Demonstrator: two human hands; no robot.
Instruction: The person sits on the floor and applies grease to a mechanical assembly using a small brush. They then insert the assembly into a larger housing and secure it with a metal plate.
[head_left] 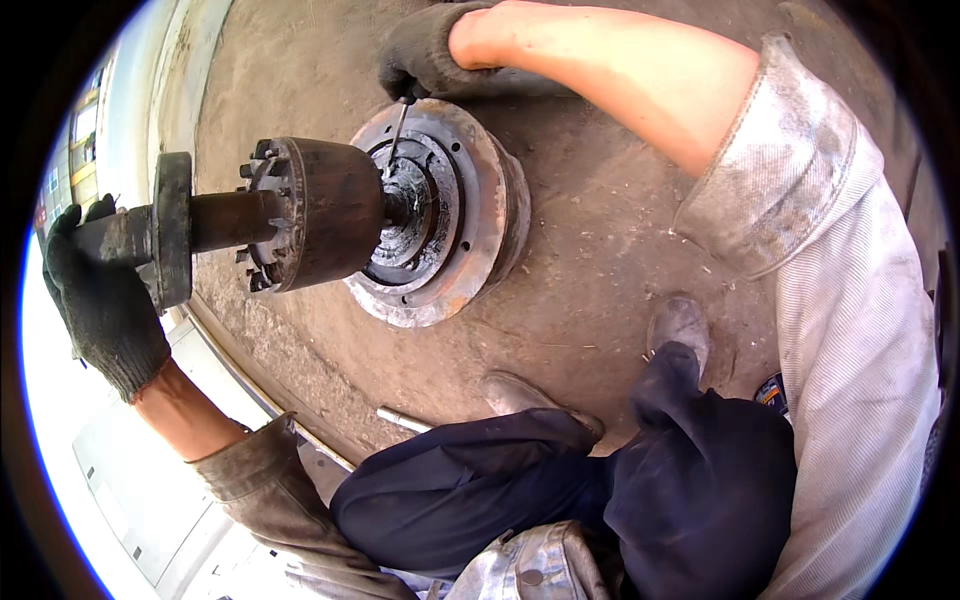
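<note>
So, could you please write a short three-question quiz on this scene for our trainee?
1. What does the right hand hold?
A) a hammer
B) a thin metal tool
C) a rag

2. True or false: the left hand, at the outer end of the shaft, is bare.

3. Fill in the blank: the metal tube on the ground lies nearer to the person's ____ shoe.

Key:
1. B
2. False; it wears a dark glove.
3. left
</note>
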